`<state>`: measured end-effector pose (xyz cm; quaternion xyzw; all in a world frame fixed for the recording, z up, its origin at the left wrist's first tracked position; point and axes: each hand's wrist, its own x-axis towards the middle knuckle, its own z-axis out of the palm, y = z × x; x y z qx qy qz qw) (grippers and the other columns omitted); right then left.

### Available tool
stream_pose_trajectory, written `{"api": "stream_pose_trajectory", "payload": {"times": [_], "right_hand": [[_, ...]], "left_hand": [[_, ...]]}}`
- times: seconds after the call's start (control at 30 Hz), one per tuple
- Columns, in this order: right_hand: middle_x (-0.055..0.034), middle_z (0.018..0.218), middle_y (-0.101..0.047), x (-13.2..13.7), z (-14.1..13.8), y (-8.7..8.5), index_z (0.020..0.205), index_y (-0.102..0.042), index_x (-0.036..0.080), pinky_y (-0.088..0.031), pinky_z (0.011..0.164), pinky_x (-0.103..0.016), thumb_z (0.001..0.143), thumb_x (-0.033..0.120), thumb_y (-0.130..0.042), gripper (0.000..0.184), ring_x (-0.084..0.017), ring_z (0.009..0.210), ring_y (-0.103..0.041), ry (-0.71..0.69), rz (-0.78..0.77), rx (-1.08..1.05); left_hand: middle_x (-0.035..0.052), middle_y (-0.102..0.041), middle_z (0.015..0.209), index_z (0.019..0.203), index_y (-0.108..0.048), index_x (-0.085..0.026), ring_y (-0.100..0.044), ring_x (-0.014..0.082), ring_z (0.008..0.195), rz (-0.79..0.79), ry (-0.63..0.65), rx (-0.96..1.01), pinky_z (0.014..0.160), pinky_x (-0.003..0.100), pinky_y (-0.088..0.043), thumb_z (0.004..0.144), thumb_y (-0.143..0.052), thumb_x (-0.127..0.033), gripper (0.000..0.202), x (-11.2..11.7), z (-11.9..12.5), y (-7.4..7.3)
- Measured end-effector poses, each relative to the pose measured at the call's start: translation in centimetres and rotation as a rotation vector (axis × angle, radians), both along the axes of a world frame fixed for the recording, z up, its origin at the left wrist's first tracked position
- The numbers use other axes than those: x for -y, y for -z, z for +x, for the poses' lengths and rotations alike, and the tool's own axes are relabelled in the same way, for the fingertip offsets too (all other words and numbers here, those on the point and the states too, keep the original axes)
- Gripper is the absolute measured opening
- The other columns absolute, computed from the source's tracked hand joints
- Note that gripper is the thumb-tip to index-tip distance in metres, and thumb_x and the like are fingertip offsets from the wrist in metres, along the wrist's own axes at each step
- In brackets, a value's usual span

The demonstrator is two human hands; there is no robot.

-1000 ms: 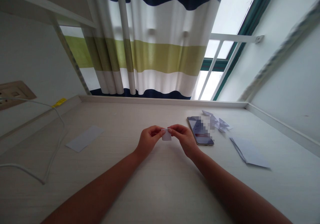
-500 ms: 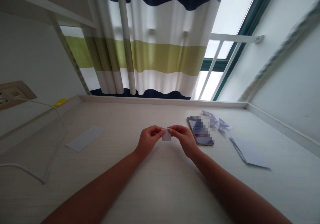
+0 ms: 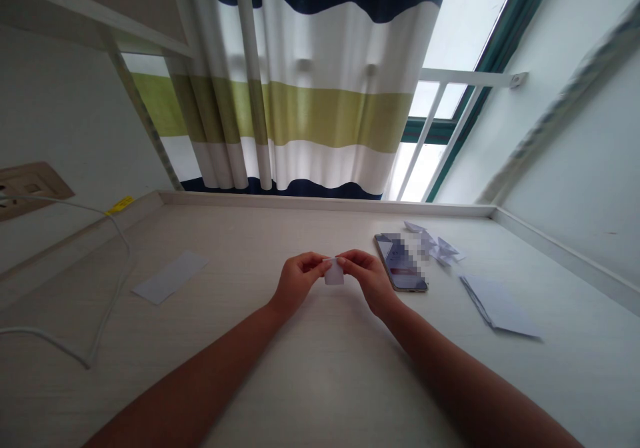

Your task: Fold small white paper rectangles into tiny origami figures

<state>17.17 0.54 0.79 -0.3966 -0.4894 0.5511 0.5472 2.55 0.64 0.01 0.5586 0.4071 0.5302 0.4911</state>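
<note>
Both hands meet over the middle of a pale wooden desk (image 3: 320, 368). My left hand (image 3: 296, 283) and my right hand (image 3: 369, 276) each pinch the top edge of a small folded piece of white paper (image 3: 333, 273), which hangs between the fingertips just above the desk. Thumb and forefinger of each hand are pressed together on it; the other fingers are curled under.
A phone (image 3: 400, 261) lies face up just right of my right hand. Small folded paper pieces (image 3: 440, 247) sit behind it and a stack of white sheets (image 3: 497, 305) to the right. A paper strip (image 3: 169, 277) and a white cable (image 3: 107, 301) lie at left. A striped curtain (image 3: 310, 101) hangs behind.
</note>
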Motion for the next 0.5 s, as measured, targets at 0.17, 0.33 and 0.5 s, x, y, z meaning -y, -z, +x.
{"api": "stream_pose_trajectory", "payload": {"times": [0.17, 0.33, 0.5], "right_hand": [[-0.0004, 0.065, -0.063, -0.02, -0.06, 0.14, 0.065, -0.066, 0.018, -0.039, 0.065, -0.029, 0.058, 0.029, -0.070, 0.014, -0.013, 0.065, -0.053, 0.006, -0.026, -0.016], [0.0000, 0.065, -0.062, 0.08, -0.30, 0.32, 0.064, -0.065, 0.018, -0.041, 0.064, -0.029, 0.058, 0.028, -0.070, 0.013, -0.013, 0.063, -0.053, -0.002, -0.038, -0.046], [0.0005, 0.062, -0.061, 0.10, -0.41, 0.38, 0.062, -0.064, 0.017, -0.042, 0.064, -0.030, 0.057, 0.028, -0.071, 0.014, -0.013, 0.061, -0.053, 0.016, -0.047, -0.059]], "left_hand": [[0.0044, -0.065, 0.068, 0.069, -0.066, -0.012, -0.060, 0.0167, 0.067, 0.001, -0.018, -0.027, 0.067, 0.030, -0.050, 0.067, -0.061, -0.032, 0.021, 0.00, 0.06, -0.07], [0.0004, -0.060, 0.057, 0.060, -0.061, -0.013, -0.056, 0.0128, 0.058, 0.062, -0.091, -0.111, 0.060, 0.025, -0.047, 0.068, -0.060, -0.031, 0.019, -0.11, 0.05, 0.01], [0.0008, -0.061, 0.062, 0.065, -0.062, -0.013, -0.057, 0.0132, 0.061, 0.007, -0.031, -0.025, 0.062, 0.027, -0.049, 0.068, -0.060, -0.033, 0.020, -0.09, 0.18, 0.10]]}}
